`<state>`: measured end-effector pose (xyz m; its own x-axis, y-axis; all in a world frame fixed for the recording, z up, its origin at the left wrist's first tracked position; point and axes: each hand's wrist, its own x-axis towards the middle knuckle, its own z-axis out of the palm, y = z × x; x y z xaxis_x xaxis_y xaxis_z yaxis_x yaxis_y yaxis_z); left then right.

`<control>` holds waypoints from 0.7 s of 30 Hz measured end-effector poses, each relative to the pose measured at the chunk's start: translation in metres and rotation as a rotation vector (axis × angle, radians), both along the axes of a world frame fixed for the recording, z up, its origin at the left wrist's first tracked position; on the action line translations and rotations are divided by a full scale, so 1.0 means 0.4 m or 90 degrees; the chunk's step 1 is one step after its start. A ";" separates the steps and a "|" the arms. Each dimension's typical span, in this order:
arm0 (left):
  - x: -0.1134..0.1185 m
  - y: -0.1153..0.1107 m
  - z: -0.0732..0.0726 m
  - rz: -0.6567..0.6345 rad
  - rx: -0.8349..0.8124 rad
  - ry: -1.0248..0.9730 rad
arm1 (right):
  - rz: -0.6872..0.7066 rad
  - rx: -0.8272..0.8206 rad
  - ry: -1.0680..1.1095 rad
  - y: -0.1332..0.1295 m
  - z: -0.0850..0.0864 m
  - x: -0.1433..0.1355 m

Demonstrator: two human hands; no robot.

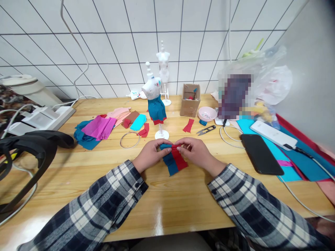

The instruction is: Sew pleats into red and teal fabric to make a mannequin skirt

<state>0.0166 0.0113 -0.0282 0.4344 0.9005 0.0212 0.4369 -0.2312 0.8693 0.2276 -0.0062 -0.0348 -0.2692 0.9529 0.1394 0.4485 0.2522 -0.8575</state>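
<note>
Between my two hands is a piece of crinkled crepe paper [176, 161], teal on its left side and red on its right, gathered in folds along the top edge. My left hand [151, 153] pinches the teal part of that edge between thumb and fingers. The red part is pinched the same way by my right hand [195, 152], close beside the left. Just beyond stands a small white dress form [152, 88] wearing a teal crepe paper skirt [157, 109] with a red hem.
A second dress form [163, 66] stands behind, near a cardboard box [188, 107] and a pink bowl [207, 114]. Thread snips [206, 130] and a red scrap [188, 125] lie right; a wire ring [130, 140] and coloured paper [98, 127] left. A phone [261, 153] lies far right.
</note>
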 end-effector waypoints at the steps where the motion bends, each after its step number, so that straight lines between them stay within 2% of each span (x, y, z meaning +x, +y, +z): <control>1: 0.000 -0.001 0.001 -0.003 0.001 -0.007 | -0.011 -0.001 -0.003 0.001 -0.001 -0.001; 6: 0.005 -0.005 0.013 -0.004 -0.006 -0.013 | -0.029 -0.019 0.076 0.000 -0.005 -0.009; 10: 0.006 -0.002 0.012 -0.003 -0.065 0.004 | -0.038 -0.011 0.097 -0.001 -0.008 -0.015; 15: 0.000 0.006 0.011 -0.004 -0.166 -0.106 | -0.030 0.054 0.057 0.007 -0.008 -0.013; 18: -0.005 0.009 0.019 -0.018 -0.145 -0.126 | -0.006 0.084 0.054 0.009 -0.008 -0.012; 21: -0.005 0.008 0.020 -0.031 -0.118 -0.096 | -0.027 0.071 0.058 0.009 -0.009 -0.012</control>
